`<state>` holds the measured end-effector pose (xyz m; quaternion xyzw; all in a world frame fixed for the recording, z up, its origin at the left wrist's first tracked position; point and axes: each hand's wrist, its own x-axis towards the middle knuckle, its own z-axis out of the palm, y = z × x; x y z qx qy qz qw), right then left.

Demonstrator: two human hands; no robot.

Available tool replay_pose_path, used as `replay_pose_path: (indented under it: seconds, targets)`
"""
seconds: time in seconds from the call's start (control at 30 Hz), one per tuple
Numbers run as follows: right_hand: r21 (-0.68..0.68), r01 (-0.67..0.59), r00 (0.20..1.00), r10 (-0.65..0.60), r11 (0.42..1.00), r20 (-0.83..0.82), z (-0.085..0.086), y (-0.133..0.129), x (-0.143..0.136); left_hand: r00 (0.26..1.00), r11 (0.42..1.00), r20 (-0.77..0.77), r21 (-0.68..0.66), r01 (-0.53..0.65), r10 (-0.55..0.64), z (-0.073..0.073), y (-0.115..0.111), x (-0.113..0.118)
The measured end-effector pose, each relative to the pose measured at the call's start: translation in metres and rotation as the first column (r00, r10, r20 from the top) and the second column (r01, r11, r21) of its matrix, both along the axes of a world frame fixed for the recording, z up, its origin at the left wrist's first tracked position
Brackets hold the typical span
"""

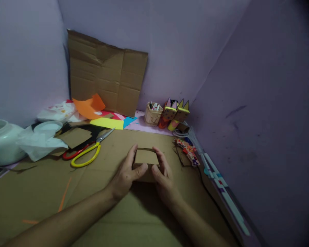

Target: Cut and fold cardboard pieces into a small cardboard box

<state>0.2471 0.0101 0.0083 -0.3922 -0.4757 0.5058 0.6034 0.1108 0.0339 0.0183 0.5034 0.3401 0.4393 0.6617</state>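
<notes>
A small cardboard box (146, 157) is held between my two hands over the cardboard-covered table (105, 206). My left hand (126, 173) presses on its left side, with the thumb at the near top edge. On the right side, my right hand (166, 175) grips it the same way, fingers along the side and thumb at the front. A narrow dark gap runs along the far top edge of the box. Its underside is hidden.
Scissors (90, 151) with red and yellow handles lie left of my hands. Farther left stands a white jar (5, 142). Colored paper (89, 107), a pen basket (153, 115) and a leaning cardboard sheet (105, 73) are behind. A patterned glue gun (187, 151) lies right.
</notes>
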Motion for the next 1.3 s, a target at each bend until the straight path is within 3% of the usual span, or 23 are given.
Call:
replay_pose_path:
  seconds: [0.1,0.2,0.3,0.4,0.47,0.6,0.73,0.93,1.1,1.3]
  targets:
    - [-0.155,-0.054,0.988,0.03,0.986,-0.154,0.003,0.006,-0.002,0.994,0.987,0.102,-0.161,-0.017,0.034,0.002,0.004,0.007]
    - [-0.222,-0.064,0.973,0.011,0.973,-0.231,0.007,0.011,-0.004,0.979,0.965,0.195,-0.263,0.002,0.052,0.013,0.006,0.012]
    - [-0.229,-0.05,0.974,-0.004,0.972,-0.228,0.008,0.014,-0.004,0.97,0.962,0.238,-0.274,0.011,0.057,0.021,0.006,0.015]
    - [-0.205,-0.057,0.98,0.016,0.977,-0.197,0.006,0.013,-0.004,0.973,0.964,0.226,-0.266,0.013,0.049,0.02,0.005,0.015]
    - [-0.142,-0.071,0.984,0.046,0.987,-0.171,0.004,0.009,-0.004,0.983,0.978,0.178,-0.209,0.002,0.036,0.016,0.003,0.013]
    - [0.049,-0.03,0.999,0.031,0.998,-0.021,-0.001,-0.001,-0.003,1.0,0.996,-0.003,0.085,-0.011,0.011,0.008,-0.005,0.004]
    - [0.228,0.03,0.987,-0.064,0.973,0.147,-0.004,-0.008,-0.002,0.991,0.958,-0.13,0.281,0.052,-0.016,0.009,-0.01,-0.001]
    - [0.318,-0.026,0.96,-0.065,0.948,0.273,-0.004,-0.015,0.003,0.971,0.878,-0.239,0.47,0.088,0.03,0.008,-0.014,-0.004]
    - [0.394,-0.119,0.855,-0.107,0.911,0.507,-0.002,-0.019,0.008,0.954,0.821,-0.296,0.556,0.132,0.048,0.002,-0.014,-0.012]
    - [0.411,-0.172,0.787,-0.126,0.895,0.604,0.002,-0.02,0.009,0.954,0.833,-0.301,0.53,0.159,0.009,0.003,-0.012,-0.015]
